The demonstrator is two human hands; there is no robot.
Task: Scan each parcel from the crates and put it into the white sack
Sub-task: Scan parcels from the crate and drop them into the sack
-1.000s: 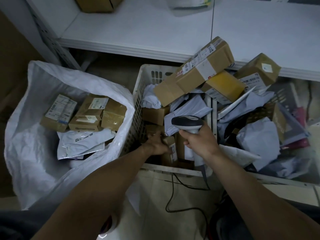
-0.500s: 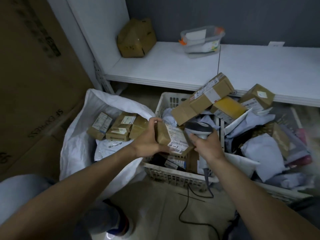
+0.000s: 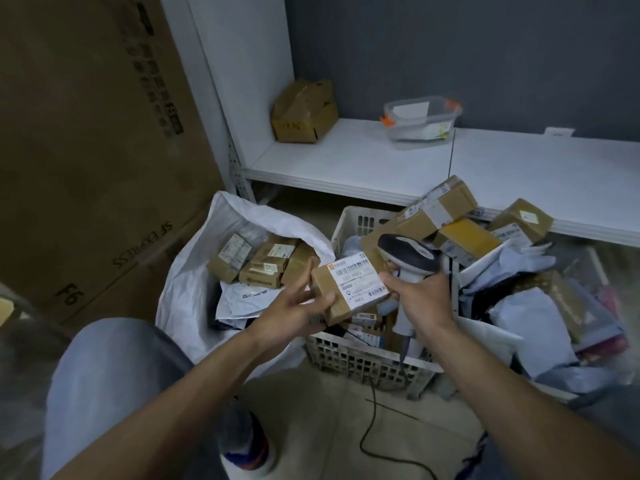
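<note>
Our left hand point(image 3: 294, 311) holds a small labelled parcel point(image 3: 349, 292) above the crate point(image 3: 363, 362); our right hand point(image 3: 420, 301) grips the scanner point(image 3: 408, 258) just beside it, near the white sack point(image 3: 194, 271).

Yours are two hands, left hand point(image 3: 294, 308) and right hand point(image 3: 420, 297), with one scanner point(image 3: 407, 256) and one parcel point(image 3: 349, 289). The one white sack point(image 3: 183, 289) shows four brown boxes point(image 3: 230, 258) and one white mailer point(image 3: 249, 296). One white crate point(image 3: 363, 358) is fully seen. The shelf point(image 3: 346, 161) bears one crumpled carton point(image 3: 304, 112), one clear tub point(image 3: 420, 119).

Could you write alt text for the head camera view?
A left hand holds a brown cardboard parcel, label up, beside a grey handheld scanner in the right hand, above a white plastic crate; a white sack stands left.
</note>
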